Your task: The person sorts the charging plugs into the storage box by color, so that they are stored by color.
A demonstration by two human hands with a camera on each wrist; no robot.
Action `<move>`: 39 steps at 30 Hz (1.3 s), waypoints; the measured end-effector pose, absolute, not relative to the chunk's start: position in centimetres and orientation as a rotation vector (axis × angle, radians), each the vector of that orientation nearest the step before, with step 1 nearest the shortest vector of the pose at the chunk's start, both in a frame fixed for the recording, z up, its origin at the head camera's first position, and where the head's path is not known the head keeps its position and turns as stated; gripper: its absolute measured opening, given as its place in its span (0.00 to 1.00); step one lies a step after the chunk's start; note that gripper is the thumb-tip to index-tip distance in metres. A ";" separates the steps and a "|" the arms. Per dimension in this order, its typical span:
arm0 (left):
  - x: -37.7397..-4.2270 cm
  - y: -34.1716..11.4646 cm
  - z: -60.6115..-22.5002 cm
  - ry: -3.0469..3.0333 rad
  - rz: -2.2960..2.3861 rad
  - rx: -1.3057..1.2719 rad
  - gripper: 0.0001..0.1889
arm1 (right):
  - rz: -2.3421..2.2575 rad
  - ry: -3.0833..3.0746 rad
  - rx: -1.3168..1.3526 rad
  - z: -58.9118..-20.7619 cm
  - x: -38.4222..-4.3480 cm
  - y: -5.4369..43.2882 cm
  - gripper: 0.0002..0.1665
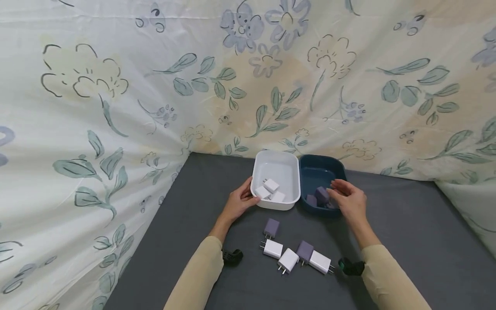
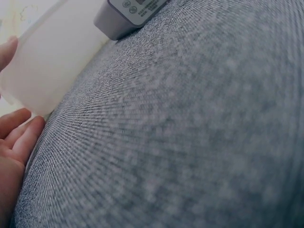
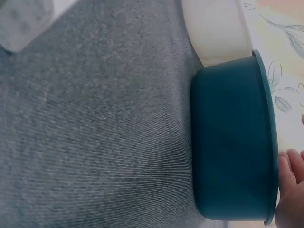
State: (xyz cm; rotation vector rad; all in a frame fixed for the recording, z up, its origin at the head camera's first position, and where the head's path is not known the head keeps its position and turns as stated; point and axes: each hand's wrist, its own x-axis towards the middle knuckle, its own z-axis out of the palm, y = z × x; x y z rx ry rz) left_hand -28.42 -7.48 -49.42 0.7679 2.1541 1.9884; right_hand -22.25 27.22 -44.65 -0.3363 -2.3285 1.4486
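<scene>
My left hand [image 1: 241, 201] rests at the near left corner of a white plastic bin [image 1: 277, 206], its thumb by the front and fingers along the side. White charger plugs [image 1: 271, 185] lie inside that bin. My right hand [image 1: 350, 201] hangs over the near right rim of a dark blue bin [image 1: 321, 161], thumb and fingertips apart. Right beside the thumb tip is a purple charger plug [image 1: 321, 194], lying with other purple ones in the blue bin. In the right wrist view, the right fingers [image 3: 287, 175] show just past the blue bin's rim.
In front of the bins lie loose plugs: a purple one [image 1: 271, 228], a white one [image 1: 273, 249], another white one [image 1: 288, 261], a second purple one [image 1: 305, 251] and a white one [image 1: 320, 261]. Behind the grey tabletop [image 1: 166, 249] hangs a floral cloth [image 1: 155, 86].
</scene>
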 end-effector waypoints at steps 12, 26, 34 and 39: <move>-28.6 -7.6 -49.7 2.149 1.992 0.761 0.42 | 1.379 -2.371 -0.314 -45.3 -21.4 27.1 0.27; -28.4 -7.5 -49.3 2.133 1.992 0.770 0.42 | 1.474 -2.379 -0.217 -46.1 -19.5 26.9 0.27; -28.4 -7.6 -49.3 2.143 1.988 0.775 0.42 | 1.489 -2.421 -0.133 -46.0 -17.8 26.2 0.27; -28.4 -7.6 -49.3 2.136 1.988 0.765 0.42 | 1.533 -2.395 -0.088 -45.9 -17.0 25.6 0.26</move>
